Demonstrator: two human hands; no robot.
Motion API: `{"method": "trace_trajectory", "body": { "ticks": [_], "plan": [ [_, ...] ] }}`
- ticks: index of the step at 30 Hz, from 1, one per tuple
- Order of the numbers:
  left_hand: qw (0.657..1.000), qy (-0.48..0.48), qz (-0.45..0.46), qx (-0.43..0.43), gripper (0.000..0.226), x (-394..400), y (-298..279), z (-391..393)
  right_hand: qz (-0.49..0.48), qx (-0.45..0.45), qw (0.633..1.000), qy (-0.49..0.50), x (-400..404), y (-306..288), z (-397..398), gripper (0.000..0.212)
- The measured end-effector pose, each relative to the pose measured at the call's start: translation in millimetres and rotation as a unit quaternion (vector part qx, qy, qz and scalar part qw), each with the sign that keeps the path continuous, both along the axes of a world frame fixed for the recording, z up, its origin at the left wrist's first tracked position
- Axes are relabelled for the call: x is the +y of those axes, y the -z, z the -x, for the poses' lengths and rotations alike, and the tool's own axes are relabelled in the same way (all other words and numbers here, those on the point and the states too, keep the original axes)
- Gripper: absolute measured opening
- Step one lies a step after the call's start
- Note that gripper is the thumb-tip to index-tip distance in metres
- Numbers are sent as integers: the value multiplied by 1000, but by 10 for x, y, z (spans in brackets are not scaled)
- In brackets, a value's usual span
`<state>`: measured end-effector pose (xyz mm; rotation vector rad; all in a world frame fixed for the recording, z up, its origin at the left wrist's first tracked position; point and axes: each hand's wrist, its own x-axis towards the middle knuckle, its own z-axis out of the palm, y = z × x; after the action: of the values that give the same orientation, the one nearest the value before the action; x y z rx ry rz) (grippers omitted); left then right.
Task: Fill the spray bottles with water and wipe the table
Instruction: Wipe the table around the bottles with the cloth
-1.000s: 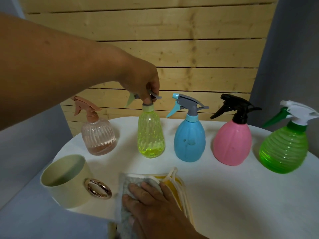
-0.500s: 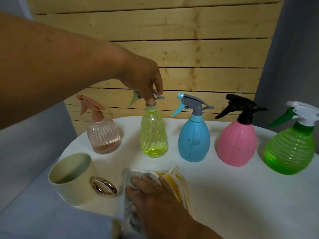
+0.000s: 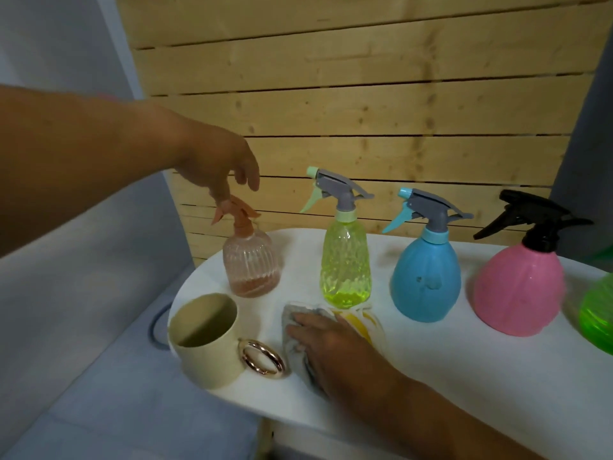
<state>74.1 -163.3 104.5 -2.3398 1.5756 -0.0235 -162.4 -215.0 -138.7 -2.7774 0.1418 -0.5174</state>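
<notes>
Several spray bottles stand in a row on the white round table (image 3: pixel 464 376): a clear peach one (image 3: pixel 250 263) with a little liquid at its bottom, a yellow-green one (image 3: pixel 345 267), a blue one (image 3: pixel 426 280), a pink one (image 3: pixel 517 293) and a green one (image 3: pixel 597 313) cut off at the right edge. My left hand (image 3: pixel 215 161) hangs over the peach bottle, fingers loose and pointing down, fingertips at its trigger head. My right hand (image 3: pixel 328 346) lies flat on a grey and yellow cloth (image 3: pixel 293 313) in front of the yellow-green bottle.
A cream mug (image 3: pixel 205 346) with a gold ring handle stands at the table's near left edge, beside the cloth. A wooden slat wall (image 3: pixel 365 111) rises behind the bottles. The floor lies to the left of the table.
My left hand has let go of the yellow-green bottle's sprayer head and moved left to the peach bottle. My right hand stays on the cloth. The view has shifted left.
</notes>
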Motion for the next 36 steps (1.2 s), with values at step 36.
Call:
{"method": "trace_trajectory", "body": {
  "ticks": [36],
  "plan": [
    [993, 77, 88, -35, 16, 12, -284, -343, -155, -24, 984, 84, 31, -364, -214, 28]
  ]
}}
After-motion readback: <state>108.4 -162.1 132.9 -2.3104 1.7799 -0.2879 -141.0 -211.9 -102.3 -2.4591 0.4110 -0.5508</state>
